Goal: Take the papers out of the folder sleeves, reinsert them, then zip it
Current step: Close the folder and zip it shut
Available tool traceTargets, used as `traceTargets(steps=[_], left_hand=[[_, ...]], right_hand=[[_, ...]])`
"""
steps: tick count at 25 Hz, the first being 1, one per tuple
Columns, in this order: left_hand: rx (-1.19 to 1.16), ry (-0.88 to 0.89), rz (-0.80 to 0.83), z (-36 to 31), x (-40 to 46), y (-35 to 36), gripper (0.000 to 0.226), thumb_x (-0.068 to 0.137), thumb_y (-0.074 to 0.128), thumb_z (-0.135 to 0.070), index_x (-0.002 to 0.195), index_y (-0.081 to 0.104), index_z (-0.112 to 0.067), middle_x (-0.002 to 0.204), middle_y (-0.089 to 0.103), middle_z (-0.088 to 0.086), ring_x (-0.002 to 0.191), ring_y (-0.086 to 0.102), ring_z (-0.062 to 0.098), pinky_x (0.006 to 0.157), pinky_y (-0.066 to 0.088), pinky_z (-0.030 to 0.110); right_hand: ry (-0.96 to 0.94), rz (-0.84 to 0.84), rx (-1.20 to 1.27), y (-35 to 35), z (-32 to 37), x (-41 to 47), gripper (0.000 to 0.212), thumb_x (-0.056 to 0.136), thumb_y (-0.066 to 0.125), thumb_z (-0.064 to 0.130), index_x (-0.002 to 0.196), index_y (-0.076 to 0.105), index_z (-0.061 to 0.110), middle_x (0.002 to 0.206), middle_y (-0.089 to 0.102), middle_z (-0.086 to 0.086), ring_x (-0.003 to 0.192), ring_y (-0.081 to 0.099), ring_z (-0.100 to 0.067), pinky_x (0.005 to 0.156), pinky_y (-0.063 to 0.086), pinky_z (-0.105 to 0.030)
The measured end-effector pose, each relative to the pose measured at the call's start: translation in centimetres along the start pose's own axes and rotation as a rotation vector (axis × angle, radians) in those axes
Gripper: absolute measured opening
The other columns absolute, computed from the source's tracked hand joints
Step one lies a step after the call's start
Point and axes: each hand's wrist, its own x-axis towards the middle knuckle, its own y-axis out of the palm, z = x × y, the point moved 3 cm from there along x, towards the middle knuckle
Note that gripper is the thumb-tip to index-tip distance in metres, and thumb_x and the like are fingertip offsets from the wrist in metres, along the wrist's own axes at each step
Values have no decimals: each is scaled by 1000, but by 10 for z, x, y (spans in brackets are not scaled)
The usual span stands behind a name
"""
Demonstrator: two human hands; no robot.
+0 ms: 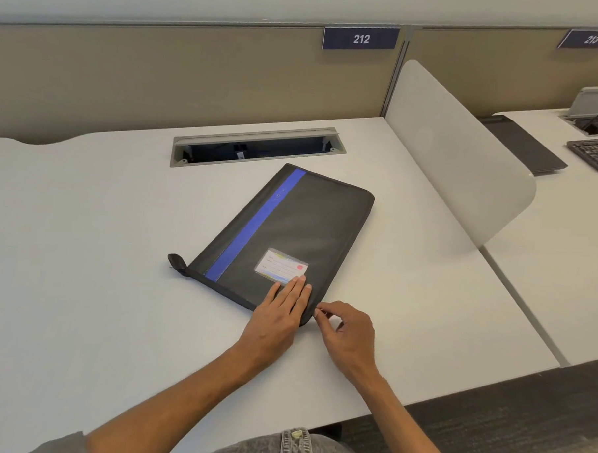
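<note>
A black zip folder point(304, 226) with a blue stripe and a clear label pocket point(281, 266) lies closed and slanted on the white desk point(85, 234). Its strap end point(176, 263) sticks out at the near left corner. My left hand point(280, 314) rests flat with straight fingers on the folder's near right corner, just below the label. My right hand point(346, 326) sits beside that corner, thumb and forefinger pinching something small at the folder's edge, apparently the zipper pull. No papers are visible.
An open cable tray point(256, 147) is sunk into the desk behind the folder. A frosted divider panel point(458, 147) stands to the right. Beyond it lie a dark pad point(524, 143) and a keyboard point(595, 153). The desk's front edge runs near my lap.
</note>
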Motion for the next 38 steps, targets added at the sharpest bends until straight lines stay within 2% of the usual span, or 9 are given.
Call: traceTargets(steps=[6, 12, 17, 22, 27, 30, 33, 35, 38], left_hand=[[27, 1, 57, 23, -20, -3, 77, 62, 75, 7, 135, 53, 1, 141, 52, 17, 131, 50, 29, 102, 44, 51], [24, 29, 72, 28, -26, 4, 65, 72, 46, 7, 137, 51, 0, 143, 49, 16, 134, 46, 29, 102, 44, 54], [5, -1, 102, 27, -28, 1, 78, 59, 73, 5, 134, 55, -1, 141, 52, 15, 131, 50, 29, 102, 43, 54], [2, -97, 78, 15, -18, -4, 67, 57, 78, -5, 123, 65, -2, 129, 62, 15, 118, 61, 28, 92, 51, 46], [12, -137, 54, 18, -12, -10, 62, 66, 82, -18, 124, 64, -5, 127, 63, 14, 116, 62, 28, 91, 52, 41], [-14, -137, 77, 22, -12, -17, 65, 63, 85, -21, 124, 65, -6, 127, 64, 12, 114, 64, 26, 88, 54, 39], [-62, -158, 95, 31, -11, -38, 66, 64, 86, -22, 125, 65, -8, 127, 64, 9, 112, 65, 24, 77, 58, 36], [-121, -179, 96, 43, -11, -53, 59, 80, 73, -26, 136, 56, -14, 138, 57, 5, 120, 60, 23, 77, 59, 38], [-276, -226, 115, 65, -15, -66, 54, 94, 43, -33, 147, 40, -23, 151, 40, -5, 137, 42, 16, 101, 48, 41]], right_hand=[[-109, 26, -115, 20, 20, 4, 12, 83, 64, 27, 85, 73, 19, 79, 73, 9, 65, 66, -10, 60, 56, -31], [28, -34, 0, 33, 13, 6, 6, 82, 70, 11, 85, 75, 13, 77, 73, 5, 65, 63, -4, 67, 57, -25], [115, -49, 30, 37, 8, 12, 6, 82, 70, 11, 85, 75, 13, 73, 71, 6, 59, 61, -5, 64, 55, -25], [153, -10, 130, 37, 1, 13, 10, 83, 71, 10, 90, 76, 13, 75, 68, 14, 62, 65, -5, 66, 58, -27], [134, 24, 152, 40, 1, 11, 12, 86, 70, 17, 96, 76, 17, 82, 69, 18, 66, 68, -7, 69, 60, -34], [80, 30, 103, 35, 11, 13, 11, 87, 70, 20, 97, 76, 19, 87, 71, 15, 71, 66, 0, 69, 59, -30], [-38, 14, -16, 25, 34, 21, 9, 87, 70, 26, 93, 76, 22, 86, 73, 13, 72, 65, -2, 67, 56, -23], [-87, -1, -61, 19, 52, 29, 8, 85, 69, 28, 89, 75, 25, 83, 73, 14, 72, 65, -3, 64, 52, -19], [-106, -18, -57, 17, 72, 41, 6, 83, 69, 28, 86, 74, 26, 79, 72, 15, 71, 65, -3, 61, 48, -18]])
